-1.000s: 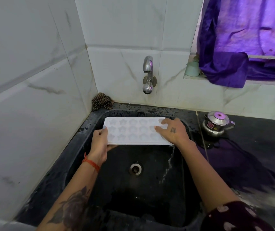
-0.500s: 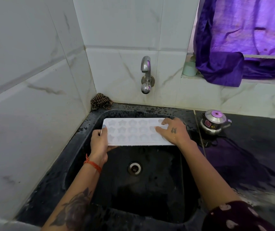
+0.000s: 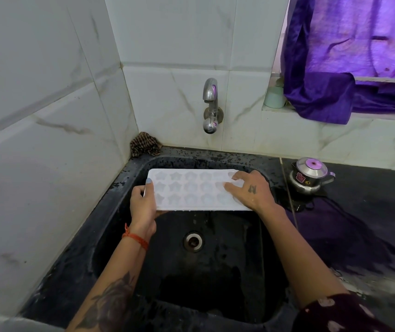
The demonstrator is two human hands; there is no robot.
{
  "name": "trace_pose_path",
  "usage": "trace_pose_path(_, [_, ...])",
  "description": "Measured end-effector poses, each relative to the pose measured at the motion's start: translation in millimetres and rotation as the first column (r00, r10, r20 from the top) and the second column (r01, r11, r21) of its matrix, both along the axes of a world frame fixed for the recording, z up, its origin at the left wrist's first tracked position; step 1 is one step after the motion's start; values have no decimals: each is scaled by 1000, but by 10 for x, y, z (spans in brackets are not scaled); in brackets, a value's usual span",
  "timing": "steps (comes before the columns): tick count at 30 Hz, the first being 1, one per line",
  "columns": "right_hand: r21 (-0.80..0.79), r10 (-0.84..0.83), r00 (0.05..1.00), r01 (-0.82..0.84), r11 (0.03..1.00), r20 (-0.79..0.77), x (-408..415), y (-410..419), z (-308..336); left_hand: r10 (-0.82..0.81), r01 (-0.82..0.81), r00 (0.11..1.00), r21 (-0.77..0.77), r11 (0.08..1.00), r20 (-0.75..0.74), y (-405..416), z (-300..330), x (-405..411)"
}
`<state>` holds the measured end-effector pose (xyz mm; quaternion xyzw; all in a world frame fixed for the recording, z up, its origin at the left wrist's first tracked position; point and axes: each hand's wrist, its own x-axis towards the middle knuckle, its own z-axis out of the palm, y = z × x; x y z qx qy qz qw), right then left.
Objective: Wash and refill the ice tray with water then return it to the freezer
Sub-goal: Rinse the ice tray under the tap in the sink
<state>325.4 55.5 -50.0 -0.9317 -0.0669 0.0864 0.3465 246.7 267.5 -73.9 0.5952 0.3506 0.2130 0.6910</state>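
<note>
My two bare forearms and hands, seen from my head camera.

My left hand (image 3: 143, 207) has a pale blue painted thumbnail, an orange-red thread bracelet (image 3: 136, 238) at the wrist, and a large dark floral tattoo (image 3: 110, 305) on the forearm. My right hand (image 3: 251, 191) carries a small dark tattoo on its back. At the right elbow, a dark maroon sleeve (image 3: 340, 315) printed with pale pink shapes.

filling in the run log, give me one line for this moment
step: tray held over sink | left hand: grips ice tray end | right hand: fingers flat on tray | tap: no water seen
</note>
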Motion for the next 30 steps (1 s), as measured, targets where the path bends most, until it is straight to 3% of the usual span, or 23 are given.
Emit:
trace_pose_path(12, [-71,1,1000,0,997,14,13,-11,-18,15,-15,1000,0,1000,27,-37,6,73])
trace_pose_path(18, [-96,86,988,-74,993,130,23,20,-5,38,-37,999,-9,999,39,-43,-4,96])
trace_pose_path(30, [-108,171,985,-168,980,19,72,101,40,49,-48,998,-26,999,48,-58,27,84])
